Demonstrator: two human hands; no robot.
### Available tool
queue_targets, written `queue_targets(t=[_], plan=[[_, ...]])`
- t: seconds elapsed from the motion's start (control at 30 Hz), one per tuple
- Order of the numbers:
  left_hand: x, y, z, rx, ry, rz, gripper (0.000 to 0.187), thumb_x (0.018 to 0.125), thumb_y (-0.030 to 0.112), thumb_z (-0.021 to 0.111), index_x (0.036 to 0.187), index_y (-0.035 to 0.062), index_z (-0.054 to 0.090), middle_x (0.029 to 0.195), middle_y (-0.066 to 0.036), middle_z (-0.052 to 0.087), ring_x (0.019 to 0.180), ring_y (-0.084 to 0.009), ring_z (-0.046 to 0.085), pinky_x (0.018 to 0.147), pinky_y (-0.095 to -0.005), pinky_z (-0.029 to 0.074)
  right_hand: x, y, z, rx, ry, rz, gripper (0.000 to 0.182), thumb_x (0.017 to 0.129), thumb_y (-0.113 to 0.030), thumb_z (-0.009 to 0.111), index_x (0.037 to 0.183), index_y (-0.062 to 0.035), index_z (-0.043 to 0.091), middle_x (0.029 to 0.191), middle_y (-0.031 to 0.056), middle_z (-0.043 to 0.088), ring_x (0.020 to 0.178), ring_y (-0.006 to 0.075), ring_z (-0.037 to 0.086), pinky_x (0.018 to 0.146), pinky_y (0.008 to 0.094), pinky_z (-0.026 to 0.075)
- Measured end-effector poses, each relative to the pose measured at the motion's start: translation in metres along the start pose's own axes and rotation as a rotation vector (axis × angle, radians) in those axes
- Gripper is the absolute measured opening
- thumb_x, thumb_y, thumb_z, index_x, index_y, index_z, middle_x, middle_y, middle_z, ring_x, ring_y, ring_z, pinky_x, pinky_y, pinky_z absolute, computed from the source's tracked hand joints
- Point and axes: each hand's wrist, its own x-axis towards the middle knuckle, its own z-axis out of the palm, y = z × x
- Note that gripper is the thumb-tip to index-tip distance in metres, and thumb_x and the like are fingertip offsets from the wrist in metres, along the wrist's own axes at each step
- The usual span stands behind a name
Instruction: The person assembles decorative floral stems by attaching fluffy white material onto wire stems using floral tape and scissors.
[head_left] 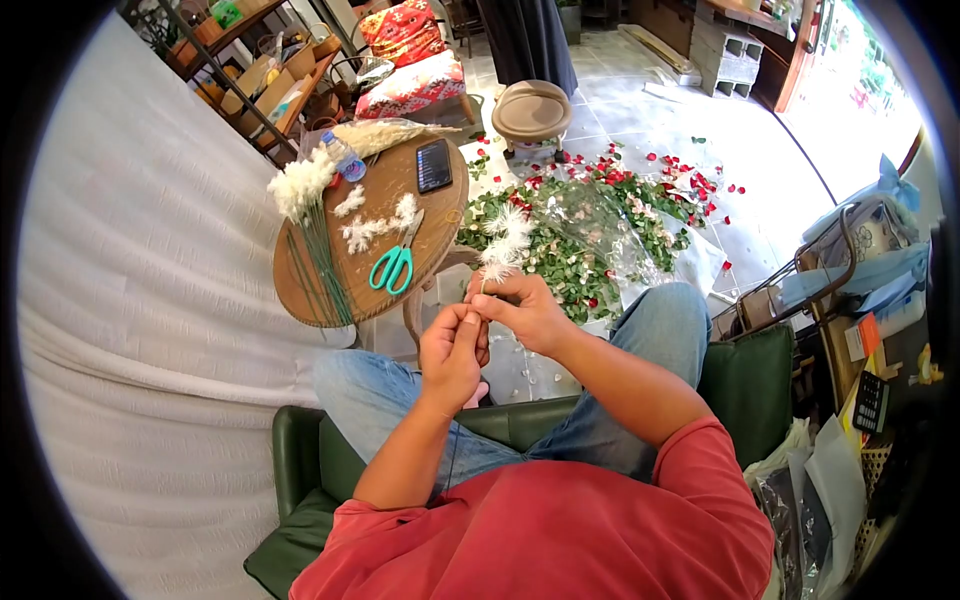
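Note:
My left hand (455, 352) and my right hand (522, 308) meet above my lap, fingers pinched together around the stem of a fluffy white flower (506, 242). The white tufts rise above my fingertips, and a thin dark stem hangs below my left hand. Teal-handled scissors (392, 268) lie on the round wooden table (440, 232), beside loose white tufts (368, 232). A bunch of white flowers (302, 188) with green stems rests at the table's left side.
A phone (434, 165) and a plastic bottle (345, 157) are on the table. Leaves and red petals (570, 235) cover the floor ahead, near a round stool (531, 110). At the right stands a rack with a calculator (870, 402).

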Motion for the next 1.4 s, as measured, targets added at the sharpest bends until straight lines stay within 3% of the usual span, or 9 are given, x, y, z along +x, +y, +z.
queue_targets(t=[0.23,0.53,0.7,0.8,0.87,1.1,1.23,1.3,1.4], plan=[[0.003,0.006,-0.004,-0.056,0.002,0.009,0.015,0.104,0.015,0.050,0.098,0.0035,0.057,0.068,0.000,0.047,0.049,-0.0065,0.036,0.044,-0.0229,0.029,0.001,-0.007,0.002,-0.188,0.026,0.032,0.023,0.095,-0.023,0.070,0.093,0.0003,0.072,0.085,0.0035,0.066,0.080,0.0086,0.056,0.072,0.0267,0.047],[0.008,0.002,-0.012,0.032,0.019,-0.057,0.014,0.102,0.015,0.055,0.100,0.0026,0.061,0.072,-0.001,0.055,0.054,-0.0076,0.044,0.048,-0.0233,0.037,0.002,-0.009,-0.002,0.040,0.123,0.072,0.021,0.094,-0.014,0.069,0.106,0.0023,0.073,0.092,0.0036,0.072,0.087,0.0085,0.062,0.079,0.0271,0.051],[0.071,0.009,-0.077,0.947,0.258,0.484,0.021,0.092,0.016,0.064,0.108,0.0011,0.065,0.092,-0.011,0.065,0.079,-0.0224,0.062,0.071,-0.0335,0.050,0.007,-0.011,-0.011,-0.031,0.070,0.269,0.023,0.092,-0.013,0.071,0.109,0.0024,0.073,0.098,0.0071,0.074,0.092,0.0107,0.066,0.086,0.0282,0.052],[0.115,0.006,-0.139,1.356,0.291,0.544,0.028,0.087,0.017,0.066,0.108,-0.0014,0.065,0.104,-0.020,0.065,0.092,-0.0360,0.063,0.080,-0.0425,0.051,0.010,-0.012,-0.013,-0.080,0.033,0.333,0.023,0.090,-0.012,0.072,0.107,0.0028,0.074,0.100,0.0095,0.075,0.088,0.0104,0.066,0.082,0.0280,0.053],[0.128,0.009,-0.153,1.499,0.174,0.172,0.032,0.084,0.019,0.067,0.107,-0.0032,0.065,0.113,-0.023,0.062,0.104,-0.0436,0.059,0.090,-0.0481,0.047,0.013,-0.013,-0.016,-0.126,0.039,0.354,0.022,0.088,-0.012,0.073,0.105,0.0030,0.076,0.100,0.0106,0.076,0.082,0.0096,0.065,0.077,0.0270,0.053],[0.122,0.032,-0.140,1.675,-0.022,-0.096,0.042,0.067,0.027,0.078,0.090,-0.0058,0.068,0.085,-0.024,0.070,0.075,-0.0388,0.069,0.074,-0.0434,0.055,0.013,-0.011,-0.028,-0.068,0.062,0.349,0.023,0.083,-0.009,0.076,0.102,0.0052,0.075,0.100,0.0122,0.076,0.082,0.0118,0.067,0.076,0.0282,0.054],[0.096,0.016,-0.152,1.423,0.000,-0.184,0.033,0.071,0.019,0.076,0.092,-0.0044,0.066,0.082,-0.018,0.071,0.069,-0.0284,0.069,0.067,-0.0375,0.054,0.013,-0.018,-0.030,0.008,0.069,0.373,0.024,0.082,-0.006,0.076,0.101,0.0078,0.075,0.100,0.0132,0.076,0.082,0.0136,0.068,0.076,0.0294,0.054],[0.059,0.011,-0.151,0.576,-0.121,-0.229,0.027,0.078,0.011,0.075,0.097,-0.0030,0.063,0.078,-0.011,0.070,0.067,-0.0177,0.067,0.059,-0.0308,0.052,0.014,-0.019,-0.033,0.014,0.070,0.384,0.022,0.082,-0.005,0.076,0.100,0.0081,0.075,0.101,0.0139,0.075,0.082,0.0137,0.068,0.077,0.0296,0.054],[-0.015,0.017,-0.109,0.377,-0.125,-0.183,0.027,0.083,0.010,0.077,0.103,-0.0019,0.062,0.076,-0.007,0.067,0.064,-0.0126,0.063,0.056,-0.0254,0.049,0.014,-0.018,-0.036,0.035,0.065,0.408,0.022,0.081,-0.005,0.075,0.098,0.0082,0.074,0.099,0.0140,0.075,0.081,0.0135,0.068,0.077,0.0295,0.053]])
